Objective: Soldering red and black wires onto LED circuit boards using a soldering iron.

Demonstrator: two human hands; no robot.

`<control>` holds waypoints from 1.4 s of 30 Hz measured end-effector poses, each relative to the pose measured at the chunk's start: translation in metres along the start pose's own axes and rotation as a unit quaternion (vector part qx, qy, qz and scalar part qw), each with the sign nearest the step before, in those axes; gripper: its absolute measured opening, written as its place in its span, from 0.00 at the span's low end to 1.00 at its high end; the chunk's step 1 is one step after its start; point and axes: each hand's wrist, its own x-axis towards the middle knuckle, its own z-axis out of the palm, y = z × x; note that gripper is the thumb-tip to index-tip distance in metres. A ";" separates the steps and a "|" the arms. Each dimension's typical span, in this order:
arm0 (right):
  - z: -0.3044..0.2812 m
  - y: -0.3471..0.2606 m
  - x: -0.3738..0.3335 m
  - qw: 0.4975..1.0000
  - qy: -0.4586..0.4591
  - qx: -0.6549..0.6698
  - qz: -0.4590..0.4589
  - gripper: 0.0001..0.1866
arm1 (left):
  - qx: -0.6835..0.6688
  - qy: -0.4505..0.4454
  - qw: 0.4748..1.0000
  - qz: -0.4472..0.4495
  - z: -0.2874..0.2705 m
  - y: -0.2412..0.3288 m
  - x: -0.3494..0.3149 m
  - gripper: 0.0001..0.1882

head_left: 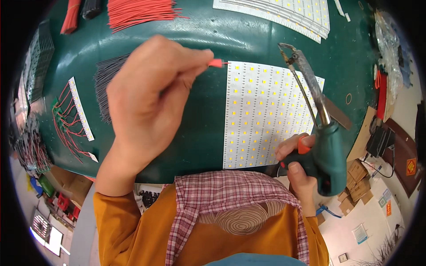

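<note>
My left hand (148, 95) is raised over the left part of the mat, its thumb and forefinger pinched together. A thin red wire (225, 63) runs from these fingertips to the top left corner of a white LED panel (248, 115). A wider red piece shows at the fingertips; whether it is a finger wrap I cannot tell. My right hand (301, 168) grips a dark green soldering gun (330, 155) at the panel's lower right. The gun's metal nozzle and thin tube slant up over the panel's right side, with the tip beyond its top edge. An orange-red band circles one right finger.
Bundles of red wires (140, 12) and dark grey wires (106, 84) lie on the green mat (191, 146). Stacked LED panels (284, 15) are at the back. A narrow LED strip (81, 108) with red wires lies left. A flat dark bar (338, 113) is behind the gun.
</note>
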 end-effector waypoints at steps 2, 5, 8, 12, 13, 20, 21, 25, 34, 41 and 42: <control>-0.007 0.006 -0.001 0.998 -0.059 -0.036 0.008 0.15 | 0.086 -0.032 0.993 0.080 0.005 -0.006 -0.008 0.09; 0.003 0.011 -0.006 0.993 -0.016 -0.029 0.110 0.10 | 0.176 -0.039 0.978 0.107 0.023 -0.014 -0.023 0.10; -0.008 0.026 -0.013 0.985 -0.068 -0.126 0.096 0.16 | 0.213 -0.027 0.966 0.146 0.032 -0.023 -0.028 0.10; -0.015 0.042 -0.023 0.964 -0.120 -0.235 0.031 0.25 | 0.230 -0.016 0.957 0.174 0.038 -0.027 -0.030 0.10; -0.014 0.042 -0.023 0.964 -0.121 -0.234 0.031 0.25 | 0.230 -0.016 0.957 0.174 0.039 -0.028 -0.030 0.10; 0.001 0.024 -0.015 0.965 -0.074 -0.215 0.132 0.03 | 0.245 -0.014 0.952 0.184 0.038 -0.025 -0.029 0.12; 0.002 0.024 -0.016 0.965 -0.064 -0.201 0.156 0.03 | 0.245 -0.012 0.952 0.182 0.038 -0.025 -0.029 0.12; -0.002 0.027 -0.017 0.966 -0.079 -0.207 0.134 0.04 | 0.243 -0.014 0.953 0.178 0.039 -0.022 -0.028 0.12; 0.001 0.025 -0.015 0.952 -0.082 -0.269 0.117 0.07 | 0.247 -0.016 0.954 0.171 0.038 -0.021 -0.028 0.13; -0.005 0.041 -0.021 0.946 -0.092 -0.308 0.049 0.12 | 0.276 -0.027 0.946 0.169 0.038 -0.016 -0.029 0.14; -0.006 0.043 -0.022 0.940 -0.099 -0.325 0.032 0.12 | 0.277 -0.028 0.945 0.170 0.038 -0.016 -0.029 0.14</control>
